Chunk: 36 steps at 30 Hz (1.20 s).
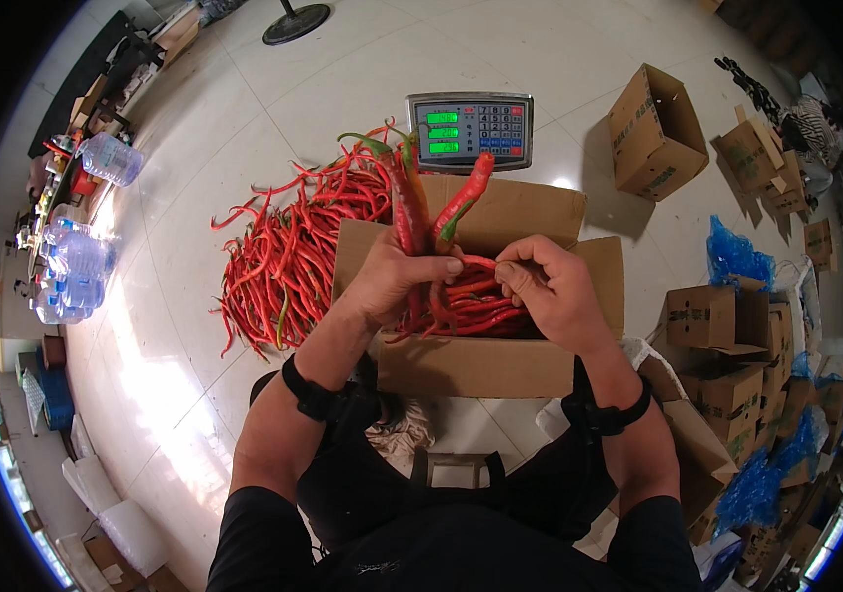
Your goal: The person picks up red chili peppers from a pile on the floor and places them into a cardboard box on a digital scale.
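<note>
My left hand (405, 272) grips a bunch of several long red chili peppers (408, 211) above an open cardboard box (477, 366). One curved red pepper (466, 194) with a green stem points up and right out of the bunch. Between the thumb and fingers of my right hand (551, 288) is the end of a slim red pepper (479, 261), whose other end reaches my left thumb. More red peppers (491, 317) lie inside the box under both hands. Left of the box, a large heap of red peppers (284, 251) rests on the tiled floor.
Behind the box stands an electronic scale's display and keypad (470, 132), lit green. An open carton (656, 137) stands at the upper right. Stacked cartons (724, 392) and blue plastic bags (739, 251) crowd the right side. Large clear water bottles (73, 266) stand at the left.
</note>
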Tool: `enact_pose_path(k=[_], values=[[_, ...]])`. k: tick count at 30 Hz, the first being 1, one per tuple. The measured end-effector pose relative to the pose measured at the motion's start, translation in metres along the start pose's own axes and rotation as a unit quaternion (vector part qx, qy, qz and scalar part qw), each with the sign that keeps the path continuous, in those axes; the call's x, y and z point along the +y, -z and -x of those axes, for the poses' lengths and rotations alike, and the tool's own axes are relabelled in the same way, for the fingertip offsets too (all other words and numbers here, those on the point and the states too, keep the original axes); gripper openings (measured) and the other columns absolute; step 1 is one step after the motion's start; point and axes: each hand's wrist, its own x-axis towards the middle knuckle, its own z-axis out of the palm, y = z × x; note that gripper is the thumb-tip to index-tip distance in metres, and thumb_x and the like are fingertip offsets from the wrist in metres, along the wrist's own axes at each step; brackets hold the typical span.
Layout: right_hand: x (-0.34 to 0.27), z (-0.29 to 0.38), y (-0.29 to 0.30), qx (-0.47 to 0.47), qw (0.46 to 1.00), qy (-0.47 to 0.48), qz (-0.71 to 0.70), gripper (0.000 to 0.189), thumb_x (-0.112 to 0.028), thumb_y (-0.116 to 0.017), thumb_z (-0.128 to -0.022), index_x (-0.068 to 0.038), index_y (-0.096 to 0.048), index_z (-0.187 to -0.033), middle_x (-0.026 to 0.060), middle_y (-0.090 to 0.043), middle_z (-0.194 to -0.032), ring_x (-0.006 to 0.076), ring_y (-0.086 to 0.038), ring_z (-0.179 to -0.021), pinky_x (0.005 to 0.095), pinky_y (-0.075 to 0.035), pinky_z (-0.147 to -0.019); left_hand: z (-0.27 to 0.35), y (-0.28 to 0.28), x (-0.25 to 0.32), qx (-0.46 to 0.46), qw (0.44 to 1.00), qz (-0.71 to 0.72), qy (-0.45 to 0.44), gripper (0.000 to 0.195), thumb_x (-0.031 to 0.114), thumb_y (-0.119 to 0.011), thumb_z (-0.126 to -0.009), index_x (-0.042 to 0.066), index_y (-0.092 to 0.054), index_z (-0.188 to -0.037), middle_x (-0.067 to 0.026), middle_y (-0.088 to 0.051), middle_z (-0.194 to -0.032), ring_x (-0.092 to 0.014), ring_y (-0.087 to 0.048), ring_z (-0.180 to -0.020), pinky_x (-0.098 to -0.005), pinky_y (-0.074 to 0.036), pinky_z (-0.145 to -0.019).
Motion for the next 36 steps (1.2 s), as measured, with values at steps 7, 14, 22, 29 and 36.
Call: enact_pose_path(k=[7,14,22,29,36], values=[[0.005,-0.005,0.007,-0.048,0.983,-0.037,-0.173,0.020,-0.012,-0.049,-0.099,0.004,-0.060,-0.105,0.0073,-0.064,-0.086,0.0119,-0.060,-0.074,0.0243,-0.050,-0.061,-0.003,0.001,-0.005,-0.004,1.000,0.017,-0.008,0.023,0.001,-0.072,-0.075,-0.001,-0.060,-0.095,-0.0059,-0.062,-0.077,-0.013,-0.060,-0.065,-0.0260,-0.051,-0.056],[0.009,-0.006,0.008,-0.030,0.980,-0.042,-0.190,0.023,-0.010,-0.046,-0.099,0.004,-0.058,-0.112,0.0087,-0.065,-0.090,0.0125,-0.061,-0.079,0.0248,-0.050,-0.064,-0.004,0.002,-0.007,0.007,0.999,0.034,-0.018,0.020,0.001,-0.073,-0.075,-0.001,-0.062,-0.092,-0.0055,-0.062,-0.076,-0.011,-0.059,-0.061,-0.0225,-0.048,-0.051],[0.007,-0.001,-0.007,0.035,0.997,0.033,-0.061,0.019,0.000,-0.060,-0.088,0.002,-0.059,-0.107,0.0059,-0.065,-0.088,0.0073,-0.059,-0.075,0.0207,-0.048,-0.065,-0.006,0.004,-0.010,-0.010,0.999,0.041,0.030,0.030,-0.001,-0.071,-0.075,-0.001,-0.057,-0.102,-0.0070,-0.063,-0.080,-0.016,-0.062,-0.070,-0.0269,-0.051,-0.065],[0.007,0.000,-0.006,0.049,0.984,0.124,0.117,0.015,0.000,-0.065,-0.082,0.000,-0.059,-0.096,0.0047,-0.061,-0.078,0.0070,-0.055,-0.063,0.0227,-0.047,-0.056,-0.006,-0.004,-0.011,0.014,1.000,0.015,0.003,0.020,0.002,-0.072,-0.076,-0.001,-0.061,-0.092,-0.0051,-0.063,-0.074,-0.011,-0.058,-0.053,-0.0226,-0.046,-0.047],[0.011,-0.001,-0.006,0.066,0.972,0.139,0.179,0.015,0.001,-0.067,-0.078,-0.002,-0.060,-0.091,0.0086,-0.061,-0.076,0.0153,-0.059,-0.060,0.0271,-0.049,-0.057,0.000,-0.010,-0.004,0.014,0.999,-0.038,-0.001,0.021,0.002,-0.072,-0.075,0.000,-0.060,-0.092,-0.0045,-0.063,-0.075,-0.011,-0.056,-0.049,-0.0229,-0.045,-0.044]])
